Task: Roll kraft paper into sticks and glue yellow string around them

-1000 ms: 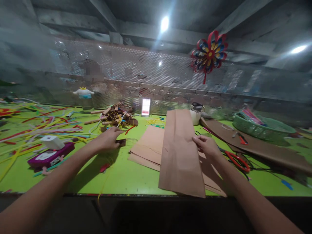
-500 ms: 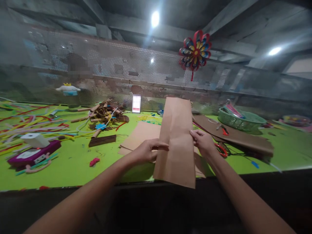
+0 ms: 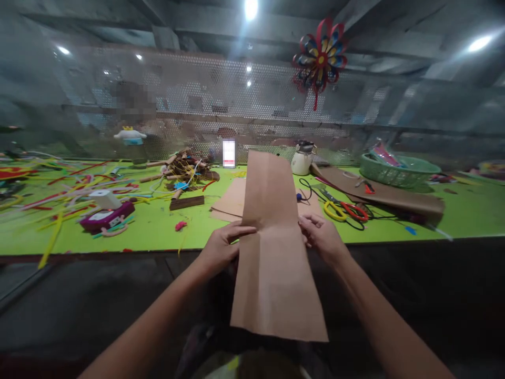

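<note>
A long strip of brown kraft paper (image 3: 276,273) with creases along and across it is held up in front of me, its lower end past the table's front edge. My left hand (image 3: 223,245) pinches its left edge, fingers partly hidden behind the paper. On the opposite edge, my right hand (image 3: 321,236) grips with thumb and fingertips at about the same height. Behind the strip, more brown paper sheets (image 3: 229,200) lie on the green table (image 3: 153,231). Scissors with yellow and red handles (image 3: 335,210) rest right of the strip.
Pipe cleaners (image 3: 43,197) and a purple power strip (image 3: 106,216) cover the left side. A pile of brown scraps (image 3: 189,168), a lit phone (image 3: 229,153) and a white jar (image 3: 302,159) stand farther back. At right are a folded brown sheet (image 3: 394,195) and a green basket (image 3: 400,171).
Both hands have drawn the paper strip back toward me, so more of it hangs past the table edge. The scissors and white jar now show beside it. The camera view has shifted.
</note>
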A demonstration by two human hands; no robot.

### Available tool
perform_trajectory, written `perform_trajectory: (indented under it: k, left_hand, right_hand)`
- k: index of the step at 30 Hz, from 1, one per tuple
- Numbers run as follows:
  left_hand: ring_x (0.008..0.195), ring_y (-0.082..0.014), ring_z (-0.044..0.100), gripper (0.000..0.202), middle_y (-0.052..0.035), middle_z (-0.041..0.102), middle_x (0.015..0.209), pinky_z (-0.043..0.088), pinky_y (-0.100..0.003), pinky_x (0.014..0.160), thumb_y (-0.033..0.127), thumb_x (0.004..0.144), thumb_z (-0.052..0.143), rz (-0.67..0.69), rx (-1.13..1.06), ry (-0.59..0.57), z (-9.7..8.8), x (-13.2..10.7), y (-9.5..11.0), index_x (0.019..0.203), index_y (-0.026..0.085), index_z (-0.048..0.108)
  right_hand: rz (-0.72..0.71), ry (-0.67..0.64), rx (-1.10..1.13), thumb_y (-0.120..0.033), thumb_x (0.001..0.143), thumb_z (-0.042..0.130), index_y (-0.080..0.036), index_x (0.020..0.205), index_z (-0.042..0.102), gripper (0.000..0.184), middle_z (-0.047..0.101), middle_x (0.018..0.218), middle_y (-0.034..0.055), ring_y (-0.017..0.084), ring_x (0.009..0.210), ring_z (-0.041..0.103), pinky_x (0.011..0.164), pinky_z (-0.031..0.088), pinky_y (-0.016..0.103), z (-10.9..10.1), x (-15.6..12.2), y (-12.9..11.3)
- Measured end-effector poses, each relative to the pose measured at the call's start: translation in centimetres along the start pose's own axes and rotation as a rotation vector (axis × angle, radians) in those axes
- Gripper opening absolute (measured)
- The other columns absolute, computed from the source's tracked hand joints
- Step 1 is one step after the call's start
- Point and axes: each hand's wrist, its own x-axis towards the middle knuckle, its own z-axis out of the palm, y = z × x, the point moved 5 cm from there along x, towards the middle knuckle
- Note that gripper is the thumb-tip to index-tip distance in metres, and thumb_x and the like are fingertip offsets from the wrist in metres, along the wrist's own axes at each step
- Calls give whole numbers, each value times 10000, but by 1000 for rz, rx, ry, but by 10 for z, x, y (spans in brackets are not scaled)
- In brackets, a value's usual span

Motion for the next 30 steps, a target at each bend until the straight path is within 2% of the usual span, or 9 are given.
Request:
perform_trajectory:
  k: [3,5,7,13,17,19,22,27,30]
  left_hand:
    - [969,-206,570,256,-74,615,1053,449,-350,870,271,684,632,-50,-88,139,7,-21,-5,921,197,696]
    - [963,-204,570,255,-70,614,1042,453,-344,860,270,683,630,-78,-118,187,14,-34,-9,920,205,698]
    - [971,-207,565,253,-66,615,1042,454,-341,856,275,677,635,-108,-137,195,22,-45,-11,913,212,700]
    - [881,-197,588,199,-58,631,986,472,-317,780,321,696,621,-162,-212,178,30,-54,-12,839,210,704]
    - [828,-184,581,181,-35,642,827,441,-308,805,341,702,621,-164,-231,274,28,-51,-20,635,174,645]
    - [742,-164,575,225,-8,605,699,452,-301,768,359,698,625,-235,-275,318,33,-53,-31,588,167,583]
    - [649,-134,567,260,37,518,590,482,-299,733,372,697,629,-357,-478,318,49,-60,-46,592,173,497]
    - [811,-169,592,254,0,580,804,529,-336,723,381,691,643,-381,-716,281,63,-67,-44,738,179,495]
    - [906,-216,578,337,-55,601,960,540,-338,680,399,679,661,-403,-676,234,63,-67,-37,895,170,540]
  right_hand:
    - [-85,-30,54,-359,731,634,-256,1169,528,462,645,741,-8,114,614,589,542,462,215,3,-39,5]
    - [-72,-90,10,-318,697,674,-261,1147,566,466,658,970,38,172,829,616,669,494,260,5,-62,14]
    - [-54,-115,-45,-311,676,691,-235,1059,638,395,650,1041,59,212,888,611,690,500,283,5,-77,23]
    - [-142,-119,-106,-310,629,725,-206,885,721,277,691,891,42,236,840,614,737,489,324,0,-75,29]
    - [-160,-2,-88,-308,676,695,-222,873,723,217,702,860,10,213,814,609,787,463,330,-2,-67,32]
    - [-124,39,-74,-325,665,703,-208,853,717,221,700,840,17,200,772,604,748,467,324,0,-68,37]
    - [-93,104,-158,-380,723,644,-165,602,649,247,613,598,4,148,602,533,616,428,271,5,-72,43]
    - [-70,198,-253,-421,752,604,-178,460,417,423,356,460,-51,96,489,350,502,297,237,10,-77,53]
    - [-49,226,-186,-412,712,646,-179,490,423,391,361,492,-52,95,498,346,491,296,235,11,-79,58]
